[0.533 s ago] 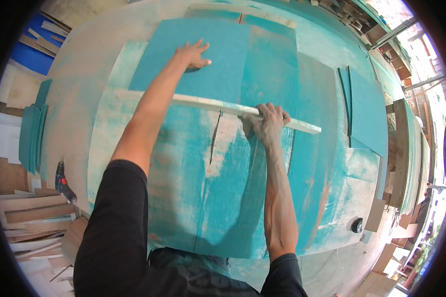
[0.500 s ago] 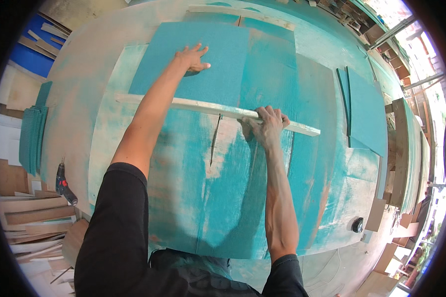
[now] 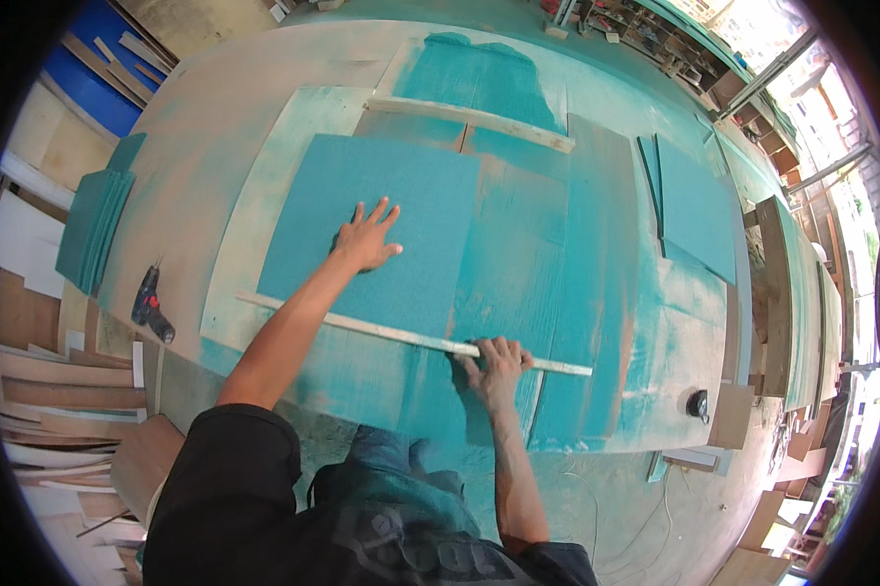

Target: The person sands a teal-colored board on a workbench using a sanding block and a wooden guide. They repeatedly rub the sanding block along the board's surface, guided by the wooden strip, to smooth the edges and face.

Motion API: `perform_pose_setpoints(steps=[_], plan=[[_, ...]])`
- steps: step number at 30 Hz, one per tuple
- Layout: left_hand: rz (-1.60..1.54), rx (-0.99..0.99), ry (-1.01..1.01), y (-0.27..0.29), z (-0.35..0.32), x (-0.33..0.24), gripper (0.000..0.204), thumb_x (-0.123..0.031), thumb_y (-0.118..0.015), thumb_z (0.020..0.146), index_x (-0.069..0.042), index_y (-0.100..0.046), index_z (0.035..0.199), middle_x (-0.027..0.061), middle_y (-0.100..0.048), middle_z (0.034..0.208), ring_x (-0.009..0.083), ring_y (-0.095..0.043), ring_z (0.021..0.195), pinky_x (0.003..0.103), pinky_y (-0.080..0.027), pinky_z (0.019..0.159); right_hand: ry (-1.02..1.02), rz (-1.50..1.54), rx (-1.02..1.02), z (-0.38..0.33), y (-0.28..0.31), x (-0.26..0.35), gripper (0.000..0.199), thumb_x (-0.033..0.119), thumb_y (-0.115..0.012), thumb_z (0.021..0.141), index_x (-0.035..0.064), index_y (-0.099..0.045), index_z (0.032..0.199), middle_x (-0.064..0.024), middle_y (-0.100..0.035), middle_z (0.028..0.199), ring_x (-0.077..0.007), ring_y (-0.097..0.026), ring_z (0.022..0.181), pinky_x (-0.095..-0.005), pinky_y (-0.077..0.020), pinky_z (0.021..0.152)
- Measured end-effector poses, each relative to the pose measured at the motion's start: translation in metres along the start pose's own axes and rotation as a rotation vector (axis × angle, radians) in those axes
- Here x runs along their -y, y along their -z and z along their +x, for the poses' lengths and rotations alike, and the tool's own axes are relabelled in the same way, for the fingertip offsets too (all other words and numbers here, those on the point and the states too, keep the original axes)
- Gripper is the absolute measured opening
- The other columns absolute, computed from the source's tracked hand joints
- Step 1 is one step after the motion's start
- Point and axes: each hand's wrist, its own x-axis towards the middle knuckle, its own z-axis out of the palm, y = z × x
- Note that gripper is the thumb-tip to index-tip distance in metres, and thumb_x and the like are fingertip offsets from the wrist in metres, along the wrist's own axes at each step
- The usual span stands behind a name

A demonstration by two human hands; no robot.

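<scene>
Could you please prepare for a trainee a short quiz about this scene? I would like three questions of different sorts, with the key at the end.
1. True or false: the left hand lies open on the blue-green panel.

2. Which thing is the right hand holding?
a) the round black object
b) the pale wooden strip
c) the stack of panels

3. Fill in the missing word: the black and red drill lies toward the ____ side of the picture.

Key: 1. True. 2. b. 3. left.
</scene>
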Motion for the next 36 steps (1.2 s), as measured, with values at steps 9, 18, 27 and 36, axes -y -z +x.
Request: perform_pose_setpoints(steps=[9,18,27,36], plan=[[0.011,-0.061,0.0,-0.098,-0.191,-0.008,0.089,-0.053,-0.066,0.099,-0.031,-0.018,0.171,-0.0016,-0.01,0.179,0.0432,-0.021,0.16,0.06,-0.052,0.107,-0.106,0.036,0.1,-0.2,0.048,0.068,0.03,0.034,-0.086,0.08,0.0176,-0.075,0.103,0.0011,-0.062,0.097,-0.0224,-0.057,0.105,-0.0456,-0.0268,0.104],[-0.102,-0.009,0.002,-0.108,-0.231,-0.011,0.089,-0.049,-0.068,0.099,-0.03,-0.018,0.171,-0.0008,-0.006,0.18,0.0424,-0.015,0.162,0.065,-0.044,0.114,-0.064,0.018,0.054,-0.238,0.058,0.078,0.032,0.041,-0.087,0.081,0.019,-0.076,0.102,0.0019,-0.062,0.093,-0.0215,-0.057,0.102,-0.0424,-0.0275,0.102],[-0.2,-0.468,0.341,-0.154,-0.219,0.083,0.091,-0.063,-0.07,0.093,-0.018,-0.036,0.165,0.0158,-0.029,0.173,0.0448,-0.032,0.155,0.061,-0.037,0.12,-0.239,0.198,0.337,-0.171,0.043,0.088,0.065,0.049,-0.076,0.092,0.0032,-0.062,0.137,-0.0192,-0.065,0.12,-0.0362,-0.062,0.114,-0.0515,-0.048,0.098],[-0.224,-0.448,0.605,-0.157,-0.231,0.149,0.109,-0.079,-0.07,0.083,0.005,-0.052,0.15,0.023,-0.056,0.139,0.0415,-0.056,0.125,0.052,-0.052,0.104,-0.175,0.193,0.316,-0.149,-0.01,0.087,0.071,0.026,-0.072,0.095,0.0055,-0.045,0.158,-0.0189,-0.053,0.142,-0.0391,-0.053,0.128,-0.0564,-0.0436,0.099]])
